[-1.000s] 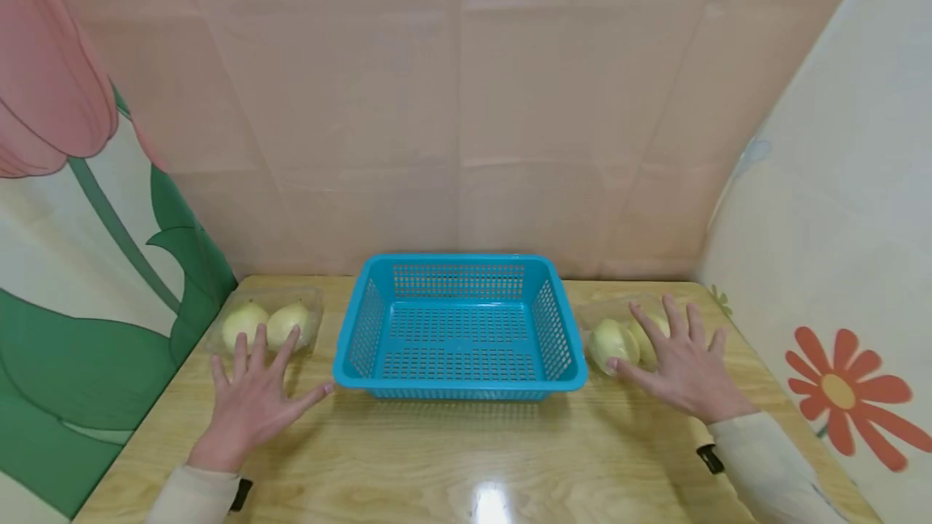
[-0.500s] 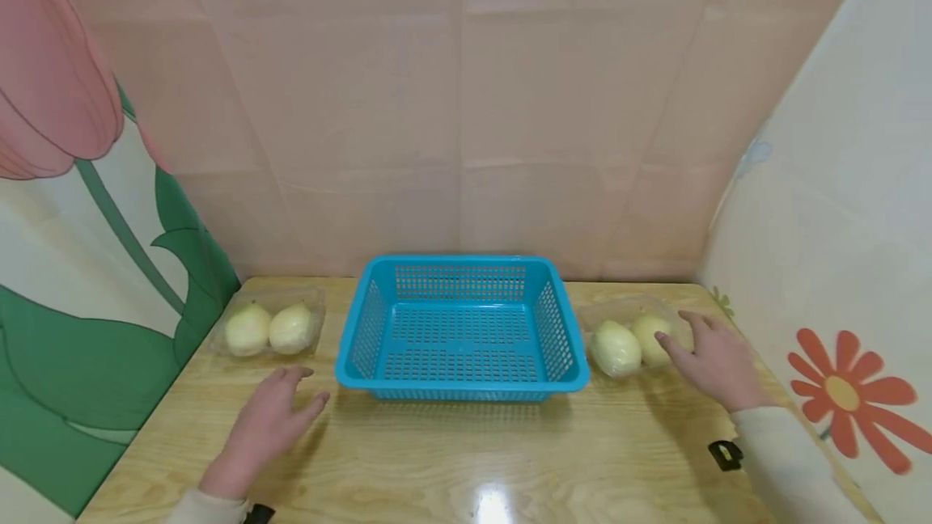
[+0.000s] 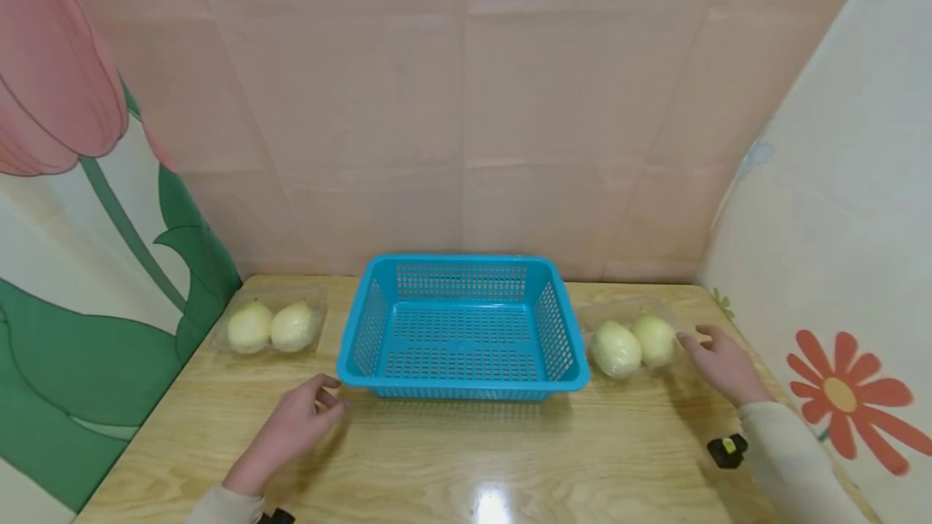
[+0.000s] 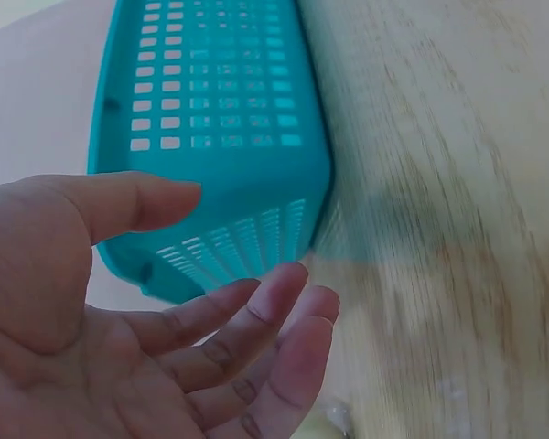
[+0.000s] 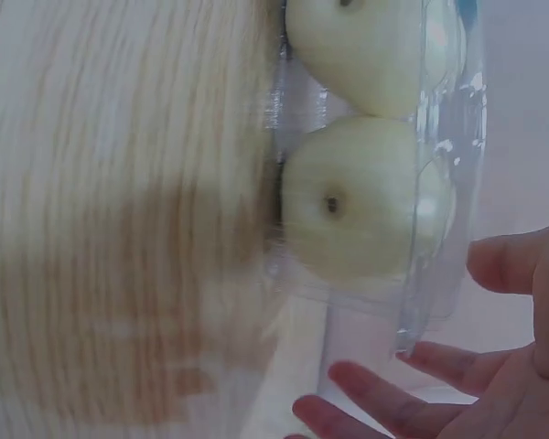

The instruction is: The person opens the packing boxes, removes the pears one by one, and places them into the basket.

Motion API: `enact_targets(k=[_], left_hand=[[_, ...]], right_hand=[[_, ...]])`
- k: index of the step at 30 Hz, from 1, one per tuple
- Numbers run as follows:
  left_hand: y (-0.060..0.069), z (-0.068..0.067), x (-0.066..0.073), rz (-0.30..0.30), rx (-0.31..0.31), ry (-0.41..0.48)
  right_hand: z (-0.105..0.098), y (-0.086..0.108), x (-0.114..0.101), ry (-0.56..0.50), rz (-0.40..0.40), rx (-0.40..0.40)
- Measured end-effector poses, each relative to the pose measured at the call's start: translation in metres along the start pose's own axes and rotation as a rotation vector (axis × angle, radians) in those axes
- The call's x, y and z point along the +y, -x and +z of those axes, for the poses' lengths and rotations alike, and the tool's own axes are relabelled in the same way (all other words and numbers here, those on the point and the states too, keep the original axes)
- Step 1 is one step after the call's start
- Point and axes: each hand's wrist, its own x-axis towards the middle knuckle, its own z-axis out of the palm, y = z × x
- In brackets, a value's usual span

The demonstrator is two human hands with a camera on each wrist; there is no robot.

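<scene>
The left hand point(image 3: 298, 419) is near the blue basket point(image 3: 464, 385), by its near left corner. Its grip is released: the fingers bend loosely and hold nothing. In the left wrist view, the thumb and fingers spread in front of the basket's perforated wall (whether any fingertip touches it, I cannot tell).

The right hand point(image 3: 728, 366) is at the outer end of the right clear pack point(image 5: 435, 293), with the thumb apart from the fingers. Its grip is also released, with nothing between the digits; the right wrist view puts the fingertips close to the plastic edge, but contact is unclear.

The basket stands upright on the wooden surface point(image 3: 582, 459), long side toward the person, between the 2 packs. The right clear pack lies just beside it and holds 2 pale fruits point(image 3: 615, 348), side by side, each with a dark spot at the end facing the wrist camera. The left clear pack point(image 3: 306, 295) sits near the surface's far left corner with 2 more pale fruits.

Behind hangs a pinkish cloth point(image 3: 466, 103); a pink tulip point(image 3: 65, 63) is printed at left, a red flower point(image 3: 840, 395) at right.
</scene>
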Motion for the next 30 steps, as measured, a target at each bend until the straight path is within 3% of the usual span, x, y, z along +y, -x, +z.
enact_targets(k=[4, 14, 21, 30], left_hand=[[0.0, 0.002, 0.001, 0.012, -0.015, 0.021], [0.001, 0.012, -0.001, 0.148, -0.122, 0.044], [0.002, 0.017, 0.003, 0.179, -0.159, 0.055], [-0.001, 0.023, 0.011, 0.249, -0.293, 0.119]], right_hand=[[0.001, 0.0, 0.004, -0.047, 0.014, -0.019], [-0.001, 0.002, 0.007, -0.244, 0.012, -0.098], [-0.014, 0.008, 0.008, -0.244, 0.025, -0.213], [-0.029, 0.018, 0.004, -0.255, 0.074, -0.359]])
